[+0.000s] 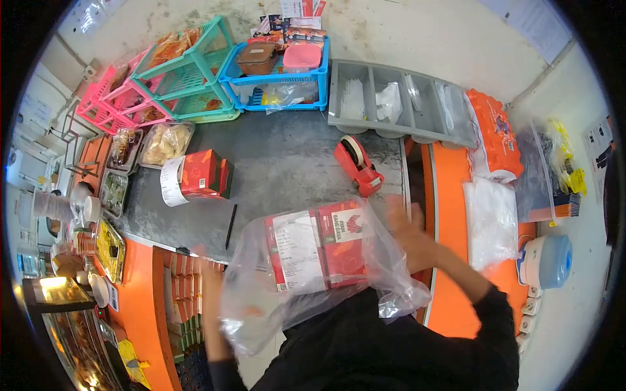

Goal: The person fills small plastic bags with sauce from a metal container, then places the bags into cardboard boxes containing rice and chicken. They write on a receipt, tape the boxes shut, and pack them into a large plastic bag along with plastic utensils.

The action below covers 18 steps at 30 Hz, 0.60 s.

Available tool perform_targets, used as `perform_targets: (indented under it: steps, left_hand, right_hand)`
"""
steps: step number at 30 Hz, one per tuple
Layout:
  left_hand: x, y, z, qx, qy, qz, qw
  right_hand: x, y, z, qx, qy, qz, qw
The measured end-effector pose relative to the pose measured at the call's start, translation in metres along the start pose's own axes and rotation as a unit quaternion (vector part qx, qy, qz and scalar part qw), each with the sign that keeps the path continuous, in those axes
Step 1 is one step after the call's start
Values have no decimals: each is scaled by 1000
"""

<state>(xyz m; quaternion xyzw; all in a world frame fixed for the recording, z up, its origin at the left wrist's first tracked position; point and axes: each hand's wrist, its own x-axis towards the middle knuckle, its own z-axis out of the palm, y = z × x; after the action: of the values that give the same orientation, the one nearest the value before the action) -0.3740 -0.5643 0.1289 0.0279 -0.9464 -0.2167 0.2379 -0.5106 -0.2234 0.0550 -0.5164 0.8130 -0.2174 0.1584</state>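
Near the front edge of the grey surface [287, 163], close to the person's chest, two red boxes [319, 251] with a printed receipt [298, 251] on them are sitting inside a clear plastic bag [261, 306]. The bag is hanging off the surface's edge and is being held up in the air rather than resting flat.

The step in hand looks like bagging: the boxes are already inside, and the bag's mouth is being pulled around them. The next move would likely call for gathering the loose plastic at the top and keeping the boxes level so they are not tipping out.

The left hand [212, 287] is reaching up along the bag's left side, forearm rising from below; it is blurred and veiled by plastic, so its grip seems closed on the bag, though I cannot tell for certain. The right hand [407, 231] is raised at the bag's right edge, fingers spread and blurred with motion, pressing against the plastic and not clamping anything.

Farther back, a red tape dispenser [357, 166] is lying just beyond the bag, another red box [205, 173] with its receipt is waiting to the left, and a black pen [231, 226] is lying between them.
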Motion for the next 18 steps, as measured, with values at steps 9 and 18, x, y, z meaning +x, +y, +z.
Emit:
perform_targets:
  steps: [9,18]
  left_hand:
    - [-75,30,128,-292,-58,-139,944]
    - [-28,85,69,-21,-268,120,956]
  right_hand:
    - [87,-44,130,477,212,66,850]
    - [63,-88,129,416,135,-52,898]
